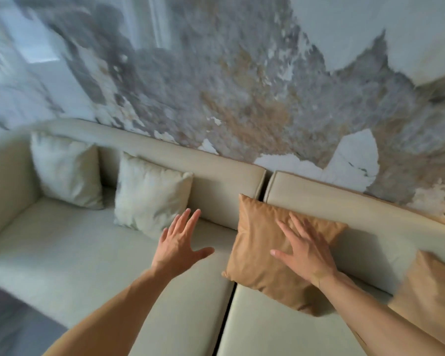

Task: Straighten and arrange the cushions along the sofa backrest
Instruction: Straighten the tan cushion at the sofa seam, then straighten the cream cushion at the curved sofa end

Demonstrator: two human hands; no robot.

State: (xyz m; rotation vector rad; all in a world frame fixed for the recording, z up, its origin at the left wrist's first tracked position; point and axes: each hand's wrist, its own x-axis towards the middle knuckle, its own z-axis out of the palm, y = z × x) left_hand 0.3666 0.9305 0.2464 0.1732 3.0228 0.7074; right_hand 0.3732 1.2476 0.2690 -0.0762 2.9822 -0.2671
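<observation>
Currently the right hand (306,253) lies flat on the tan cushion (262,253), fingers straight and spread, pressing rather than gripping. Left hand (181,242) hovers over the seat (75,253), fingers apart, holding nothing, just short of the white cushion (149,196) at its 11 o'clock.

Tan cushion leans on the backrest (216,176), straddling the gap between the two sofa sections. It sits skewed, top corner tipped toward 11 o'clock, lower edge sliding out toward 5.

Judgement: step in hand is squaring this cushion. Best done with both palms, one on each side edge, turning the top round toward 12 until the upper seam runs along the backrest, then nudging the base back so it stands and does not slump. A flat push alone will likely dent the filling, not rotate it.

Second tan cushion (429,291) at 3 o'clock, edge of view, blurred. Far white cushion (64,170) in the corner at 10. Spacing looks uneven.
</observation>
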